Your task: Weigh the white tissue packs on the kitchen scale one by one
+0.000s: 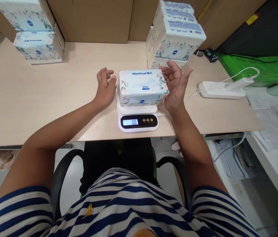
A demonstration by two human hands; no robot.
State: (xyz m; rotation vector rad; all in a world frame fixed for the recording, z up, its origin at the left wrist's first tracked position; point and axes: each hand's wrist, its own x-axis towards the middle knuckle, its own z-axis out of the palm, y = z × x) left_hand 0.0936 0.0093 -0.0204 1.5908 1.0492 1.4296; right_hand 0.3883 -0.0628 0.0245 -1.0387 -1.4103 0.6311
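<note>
A pack of tissues (142,85) with a floral print and "Manhua" lettering is on a white digital scale (119,126). The lit display (130,122) reads 0.0. To the left of the pack is my left hand (105,88), its fingers loosely bent and nothing in them. A small gap separates it from the pack. My right hand (175,85) is at the pack's right end, palm turned toward it, fingers spread. Whether its hidden fingertips touch the wrapper I cannot tell.
Tissue packs are stacked at the back left (38,47) and back right (178,34), before cardboard boxes (94,21). A white power strip (220,90) with a plugged-in charger and cable lies to the right. The table's front edge runs just before the scale.
</note>
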